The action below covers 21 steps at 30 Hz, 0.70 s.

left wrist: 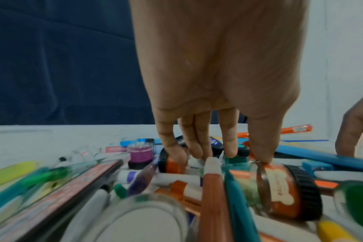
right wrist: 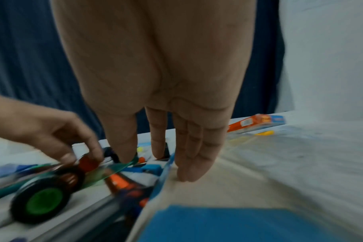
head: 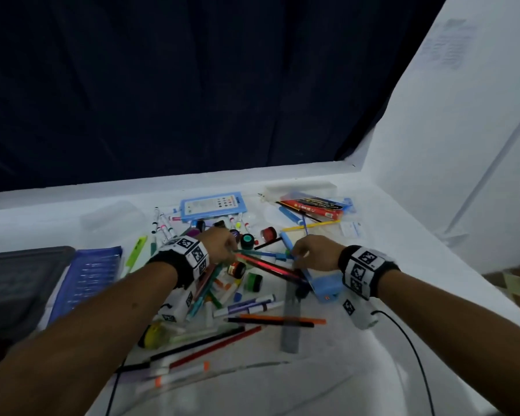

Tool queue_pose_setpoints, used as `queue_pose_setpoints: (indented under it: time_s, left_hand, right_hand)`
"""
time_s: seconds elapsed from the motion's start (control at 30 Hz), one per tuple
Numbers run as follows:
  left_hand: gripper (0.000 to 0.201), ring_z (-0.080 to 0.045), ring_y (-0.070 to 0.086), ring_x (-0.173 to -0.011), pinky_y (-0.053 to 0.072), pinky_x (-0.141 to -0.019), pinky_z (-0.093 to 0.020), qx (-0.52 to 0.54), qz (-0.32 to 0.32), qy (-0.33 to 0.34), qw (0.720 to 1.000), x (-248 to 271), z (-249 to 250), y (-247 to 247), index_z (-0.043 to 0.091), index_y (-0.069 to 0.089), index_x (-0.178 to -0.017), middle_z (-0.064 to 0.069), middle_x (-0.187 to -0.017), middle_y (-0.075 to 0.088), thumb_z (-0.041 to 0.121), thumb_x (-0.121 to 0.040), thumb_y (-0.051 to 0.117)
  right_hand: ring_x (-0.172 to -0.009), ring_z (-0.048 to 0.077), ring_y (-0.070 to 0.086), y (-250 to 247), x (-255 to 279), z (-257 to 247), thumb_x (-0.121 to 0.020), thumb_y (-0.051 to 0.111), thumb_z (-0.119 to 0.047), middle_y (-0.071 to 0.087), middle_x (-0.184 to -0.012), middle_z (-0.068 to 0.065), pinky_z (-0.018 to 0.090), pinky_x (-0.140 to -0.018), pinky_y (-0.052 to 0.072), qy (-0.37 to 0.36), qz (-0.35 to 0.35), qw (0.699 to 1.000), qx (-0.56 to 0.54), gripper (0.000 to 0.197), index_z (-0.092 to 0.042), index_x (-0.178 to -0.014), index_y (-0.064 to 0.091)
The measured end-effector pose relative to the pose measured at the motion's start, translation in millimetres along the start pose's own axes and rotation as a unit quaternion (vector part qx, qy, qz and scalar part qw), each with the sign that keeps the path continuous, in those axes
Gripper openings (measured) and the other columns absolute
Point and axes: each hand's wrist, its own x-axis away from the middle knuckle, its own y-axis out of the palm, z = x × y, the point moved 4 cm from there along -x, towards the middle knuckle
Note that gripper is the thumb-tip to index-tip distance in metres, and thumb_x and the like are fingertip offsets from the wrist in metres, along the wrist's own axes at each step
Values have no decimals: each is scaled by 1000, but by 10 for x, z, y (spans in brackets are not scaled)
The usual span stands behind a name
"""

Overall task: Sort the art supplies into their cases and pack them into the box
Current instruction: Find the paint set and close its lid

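A heap of markers, coloured pencils [head: 267, 267] and small paint jars lies on the white cloth. My left hand [head: 222, 244] reaches down into it with fingers fairly straight. Its thumb tip touches a fallen glass jar with an orange label [left wrist: 280, 188], and the fingertips [left wrist: 230, 152] stand among other jars. My right hand [head: 309, 253] hangs over a blue case [head: 324, 286]. Its thumb touches a green see-through strip [right wrist: 114, 168], while the other fingers [right wrist: 189, 173] rest on the cloth by the blue case's thin edge [right wrist: 166, 168]. Neither hand plainly grips anything.
A dark grey box [head: 21, 280] and a blue ribbed tray [head: 87, 283] lie at the left. A blue-framed case [head: 213, 205], a clear case [head: 114, 217] and a red pencil box [head: 312, 207] lie at the back. A metal ruler [head: 291, 319] and a black cable [head: 409, 340] lie nearer.
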Motion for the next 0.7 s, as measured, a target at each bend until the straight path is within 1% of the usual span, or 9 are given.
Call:
queue_pose_setpoints:
  time_s: [0.13,0.23,0.3,0.37,0.4,0.47,0.57,0.63,0.7]
  left_hand:
    - [34,-7,55,-79,37,-52,-9,23,-18,-7,1000,61,-57,-4,16,66,-117,4,-101,61,29,-86,72]
    - [23,4,54,-69,38,-49,-5,32,-40,3,999,87,-66,10,14,73,-108,7,-92,65,20,-85,72]
    - [17,6,57,-70,41,-52,-5,45,-60,9,997,80,-79,27,11,75,-101,6,-92,70,12,-86,68]
    - [19,2,60,-74,44,-57,-9,54,-71,16,996,77,-65,29,10,75,-104,1,-100,73,9,-87,65]
    - [22,-2,61,-78,45,-59,-11,58,-69,19,996,66,-49,19,10,73,-107,0,-104,72,10,-87,65]
    - [24,-8,61,-84,45,-62,-14,57,-51,23,997,15,-8,-30,12,72,-110,1,-104,71,13,-87,66]
    - [19,-10,59,-84,41,-64,-16,26,1,32,999,-152,80,-185,15,73,-105,5,-92,66,19,-88,66]
    - [11,-13,61,-84,42,-65,-18,32,26,36,998,-292,119,-278,14,74,-95,0,-94,70,18,-86,68]
    - [15,-12,61,-85,44,-72,-21,45,43,36,997,-511,134,-378,14,74,-97,-3,-100,72,21,-86,69]
  right_hand:
    - [-110,29,57,102,-183,-281,-91,66,-30,58,-127,14,31,-87,44,-60,-8,998,35,45,-6,-128,58]
    - [-115,25,56,47,-224,-381,-90,68,-25,59,-129,9,26,-88,41,-82,-10,996,37,45,-5,-129,59]
    - [-100,21,62,-2,-231,-368,-90,69,-23,65,-112,3,21,-80,45,-89,-35,995,-26,38,-6,-123,63]
    - [-77,16,66,-26,-232,-334,-91,68,-19,70,-95,5,23,-68,52,-87,-86,985,-121,29,-5,-117,66]
    - [-71,15,67,-59,-247,-306,-92,67,-17,71,-92,7,25,-65,54,-85,-91,982,-145,28,-5,-116,66]
    - [-69,15,67,-183,-316,-213,-92,67,-18,70,-87,4,25,-64,54,-75,-50,986,-141,27,-5,-116,65]
    - [-68,6,62,-437,-442,-34,-91,66,-22,67,-86,-4,17,-61,45,-56,47,992,-102,25,-8,-112,67]
    - [-81,14,61,-582,-550,95,-89,65,-20,64,-95,-2,21,-69,43,-43,94,992,-68,21,-9,-106,70]
    - [-93,23,59,-723,-705,267,-87,63,-19,62,-99,1,26,-77,43,-12,129,990,-59,10,-12,-92,69]
